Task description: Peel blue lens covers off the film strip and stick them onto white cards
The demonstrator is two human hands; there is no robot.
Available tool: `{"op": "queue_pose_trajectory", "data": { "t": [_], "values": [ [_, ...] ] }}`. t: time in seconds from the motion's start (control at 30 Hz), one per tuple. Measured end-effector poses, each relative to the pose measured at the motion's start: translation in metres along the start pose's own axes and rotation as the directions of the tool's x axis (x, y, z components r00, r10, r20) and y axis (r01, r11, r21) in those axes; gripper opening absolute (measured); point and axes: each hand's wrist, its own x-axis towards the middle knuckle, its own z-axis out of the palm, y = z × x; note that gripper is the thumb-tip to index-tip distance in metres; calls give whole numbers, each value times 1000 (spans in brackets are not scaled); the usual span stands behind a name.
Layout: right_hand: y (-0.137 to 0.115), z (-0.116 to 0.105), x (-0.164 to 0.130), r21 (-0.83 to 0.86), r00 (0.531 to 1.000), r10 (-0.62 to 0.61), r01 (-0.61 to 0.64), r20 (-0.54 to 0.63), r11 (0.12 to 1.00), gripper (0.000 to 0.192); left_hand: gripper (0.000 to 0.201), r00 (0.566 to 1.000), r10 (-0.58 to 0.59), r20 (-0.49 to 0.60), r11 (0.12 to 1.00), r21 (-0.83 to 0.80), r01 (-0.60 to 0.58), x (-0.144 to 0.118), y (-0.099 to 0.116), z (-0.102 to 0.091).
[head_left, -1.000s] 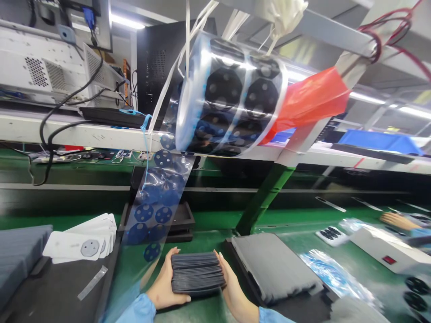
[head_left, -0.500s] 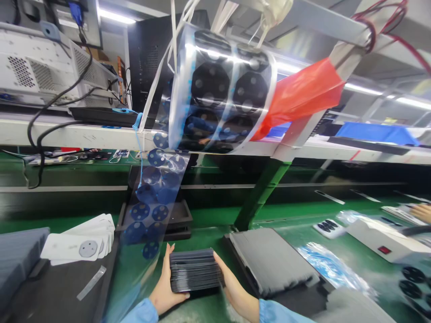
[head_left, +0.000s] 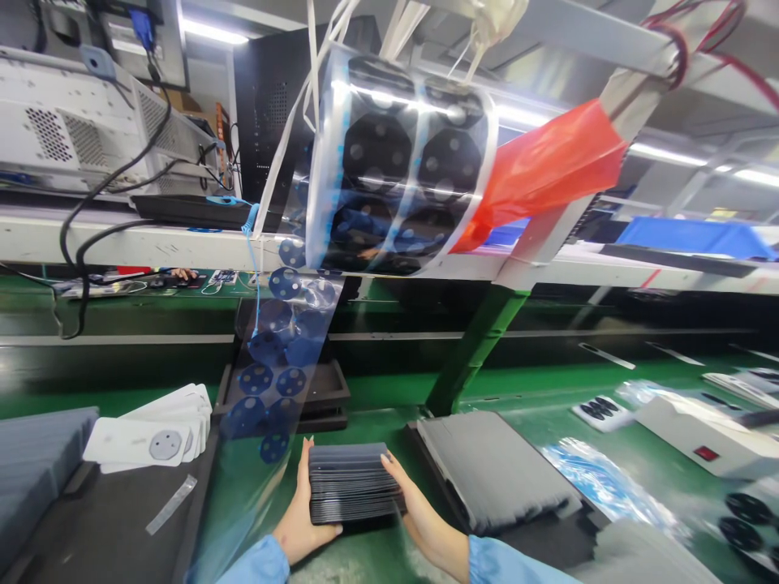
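Observation:
Between my hands is a stack of thin dark rectangular sheets (head_left: pixel 353 487), with its layered edges facing me. My left hand (head_left: pixel 305 515) grips the left end, thumb along the bottom and fingers up the side. Round the right end, my right hand (head_left: pixel 423 515) closes with its fingertips at the top corner. The stack is just over the green worktop (head_left: pixel 243 503); its underside is hidden. Left of it stands a dark tray (head_left: pixel 122 519) with white phone-shaped plates (head_left: pixel 143 438) bearing a grey round part. To the right, another dark tray holds a pile of grey sheets (head_left: pixel 492 466).
A big roll of film with black round stickers (head_left: pixel 402 162) hangs above, its strip (head_left: pixel 273 381) trailing down left of my hands. A green post (head_left: pixel 478 349) rises behind. At right are a white box with a red switch (head_left: pixel 709 450) and crumpled clear plastic (head_left: pixel 608 487).
My hands keep hold of the stack in almost the same place. The view has shifted slightly. A distant hand now shows below the shelf at left; another at the right edge is gone from view.

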Motion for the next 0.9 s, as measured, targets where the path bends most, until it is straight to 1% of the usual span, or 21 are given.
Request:
{"op": "queue_pose_trajectory", "data": {
  "t": [0.13, 0.33, 0.5, 0.63, 0.77, 0.9],
  "values": [
    [-4, -1, -2, -40, 997, -8, 12, 77, 999, 55, 147, 999, -8, 34, 1000, -18, 9, 2, -2, 0],
    [-5, 6, -2, -67, 995, -26, 33, 101, 997, 56, 150, 999, -16, 51, 1000, -24, 18, 1, -7, -3],
    [0, 4, 2, -66, 998, -7, 11, 64, 998, 58, 158, 1000, -9, 6, 1000, 4, 9, 2, -9, -3],
    [6, 2, 6, -71, 999, -13, 15, 34, 997, 62, 155, 1000, -4, -17, 1000, 27, 5, 3, -10, -1],
    [6, 4, 4, -102, 998, -30, 34, 47, 994, 64, 151, 999, -11, -40, 999, 49, 13, 3, -12, 2],
    [3, 4, -2, -205, 996, -44, 60, 80, 977, 67, 150, 996, 5, -94, 996, 94, 4, 4, -11, 0]
  ]
}}
